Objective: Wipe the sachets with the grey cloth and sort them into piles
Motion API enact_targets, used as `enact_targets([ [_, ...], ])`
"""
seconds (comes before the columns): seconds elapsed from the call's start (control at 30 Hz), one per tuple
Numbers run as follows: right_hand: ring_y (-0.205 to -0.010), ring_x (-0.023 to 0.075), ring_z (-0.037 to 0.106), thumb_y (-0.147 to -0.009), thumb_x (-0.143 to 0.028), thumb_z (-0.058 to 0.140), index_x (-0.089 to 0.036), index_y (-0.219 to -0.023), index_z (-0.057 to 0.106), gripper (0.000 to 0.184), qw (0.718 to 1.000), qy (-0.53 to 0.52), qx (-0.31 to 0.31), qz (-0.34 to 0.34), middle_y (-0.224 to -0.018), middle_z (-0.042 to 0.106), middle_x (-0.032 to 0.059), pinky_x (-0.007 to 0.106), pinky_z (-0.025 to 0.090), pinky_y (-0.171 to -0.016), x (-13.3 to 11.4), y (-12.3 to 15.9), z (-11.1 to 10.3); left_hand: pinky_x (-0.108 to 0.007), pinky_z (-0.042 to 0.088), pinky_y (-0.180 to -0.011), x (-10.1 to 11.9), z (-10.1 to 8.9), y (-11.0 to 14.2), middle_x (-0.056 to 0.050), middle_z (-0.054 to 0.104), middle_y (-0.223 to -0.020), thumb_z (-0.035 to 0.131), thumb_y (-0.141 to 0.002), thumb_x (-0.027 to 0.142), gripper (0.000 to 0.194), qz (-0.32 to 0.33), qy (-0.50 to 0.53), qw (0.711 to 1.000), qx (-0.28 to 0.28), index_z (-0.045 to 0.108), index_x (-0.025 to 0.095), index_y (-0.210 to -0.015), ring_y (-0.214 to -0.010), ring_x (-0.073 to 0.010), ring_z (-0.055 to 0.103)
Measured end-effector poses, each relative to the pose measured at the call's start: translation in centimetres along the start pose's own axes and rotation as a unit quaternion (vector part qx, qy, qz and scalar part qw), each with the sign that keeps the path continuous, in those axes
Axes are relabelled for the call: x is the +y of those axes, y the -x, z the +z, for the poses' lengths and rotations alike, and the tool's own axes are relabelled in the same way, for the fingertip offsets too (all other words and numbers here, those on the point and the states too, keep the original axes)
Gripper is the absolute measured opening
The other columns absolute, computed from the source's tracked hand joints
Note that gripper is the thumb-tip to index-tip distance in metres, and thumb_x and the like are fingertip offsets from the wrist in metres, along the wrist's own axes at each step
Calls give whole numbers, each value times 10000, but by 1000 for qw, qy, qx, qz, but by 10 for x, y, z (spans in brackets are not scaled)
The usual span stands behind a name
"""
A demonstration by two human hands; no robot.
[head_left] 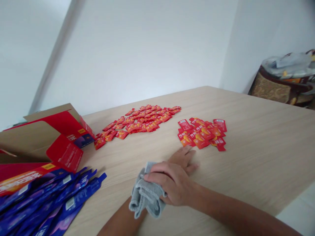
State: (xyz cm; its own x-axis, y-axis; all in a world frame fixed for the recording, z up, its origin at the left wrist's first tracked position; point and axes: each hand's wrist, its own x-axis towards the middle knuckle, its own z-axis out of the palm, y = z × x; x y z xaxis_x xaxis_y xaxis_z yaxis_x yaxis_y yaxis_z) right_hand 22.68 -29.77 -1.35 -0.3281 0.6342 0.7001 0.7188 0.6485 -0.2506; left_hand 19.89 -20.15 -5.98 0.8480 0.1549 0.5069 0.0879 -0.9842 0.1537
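Note:
My right hand is closed around a bunched grey cloth, its folded edges hanging below the fingers. The cloth rests over my left forearm, hiding part of it, and my right hand crosses above my left wrist. Beyond it, my left hand lies low over the table with fingers spread and nothing visible in it. Just past those fingertips is a small pile of red sachets with orange-yellow pictures. A larger heap of similar red sachets lies farther back to the left.
An open red cardboard box stands at the left with its flaps out. Several long blue packets lie in front of it. The wooden table meets a white wall behind. A patterned chair piled with plastic bags stands at the far right.

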Motion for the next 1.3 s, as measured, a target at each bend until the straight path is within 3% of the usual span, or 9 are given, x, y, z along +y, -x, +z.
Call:
enact_targets([
  [0.1,-1130,254,657,-880,-264,550,-281,-1450,471,576,999,-26,19,-24,-1266,667,78,358,596,-929,4,-7,2,-302,525,-989,-13,10,-28,-136,617,-1309,314,-1087,457,524,-3,19,1000,-25,613,97,-1323,-1155,-216,660],
  [0.2,-1144,236,641,-883,-250,565,-213,-1410,491,533,997,-61,43,-22,-1260,646,117,346,571,-955,10,-12,6,-275,525,-974,-21,15,-36,-120,620,-1235,410,-1074,422,408,-18,47,998,-39,622,142,-1281,-1076,-174,649],
  [0.47,-1129,243,642,-883,-232,559,-214,-1391,494,513,996,-88,26,-11,-1245,632,123,364,579,-916,11,-8,12,-431,290,-1230,-19,25,-23,-146,560,-1357,443,-1051,310,304,-71,42,996,-17,691,151,-1125,-1331,-237,493],
  [0.57,-1119,245,652,-874,-213,531,-211,-1380,505,507,996,-89,27,-16,-1227,644,122,369,585,-912,9,-6,12,-466,301,-1224,-28,22,-9,-143,574,-1362,474,-1029,216,241,-133,-4,991,0,677,140,-1134,-1343,-238,497],
  [0.7,-1095,246,669,-872,-199,520,-214,-1369,508,497,996,-83,31,-24,-1219,653,121,371,592,-902,7,-4,14,-541,419,-1117,-69,-6,26,-116,558,-1402,612,-990,283,312,-251,-88,964,25,611,166,-1279,-1326,-288,515],
  [0.83,-1055,236,686,-862,-174,522,-242,-1356,512,499,996,-86,21,-16,-1194,670,102,353,607,-849,1,-2,17,-605,379,-1131,-122,-42,64,-133,444,-1527,639,-980,352,480,-390,-180,901,66,524,187,-1415,-1389,-341,447],
  [0.93,-1044,241,692,-852,-185,528,-253,-1351,510,504,995,-92,19,-18,-1179,677,96,352,613,-831,-6,-1,21,-617,355,-1146,-159,-57,77,-136,419,-1551,646,-973,378,510,-456,-215,860,77,517,192,-1430,-1409,-351,423],
  [1.13,-1081,243,684,-819,-251,652,-291,-1402,500,604,994,-95,-43,-16,-1236,674,78,328,598,-895,-3,13,42,-606,382,-1128,-221,-65,70,-134,446,-1531,639,-973,437,526,-474,-222,848,89,522,195,-1425,-1380,-341,460],
  [1.3,-1128,224,667,-808,-283,724,-343,-1457,466,701,989,-94,-110,15,-1326,645,41,291,567,-953,6,26,45,-578,436,-1090,-251,-65,66,-129,496,-1481,645,-974,410,484,-440,-218,867,83,546,189,-1393,-1323,-320,517],
])
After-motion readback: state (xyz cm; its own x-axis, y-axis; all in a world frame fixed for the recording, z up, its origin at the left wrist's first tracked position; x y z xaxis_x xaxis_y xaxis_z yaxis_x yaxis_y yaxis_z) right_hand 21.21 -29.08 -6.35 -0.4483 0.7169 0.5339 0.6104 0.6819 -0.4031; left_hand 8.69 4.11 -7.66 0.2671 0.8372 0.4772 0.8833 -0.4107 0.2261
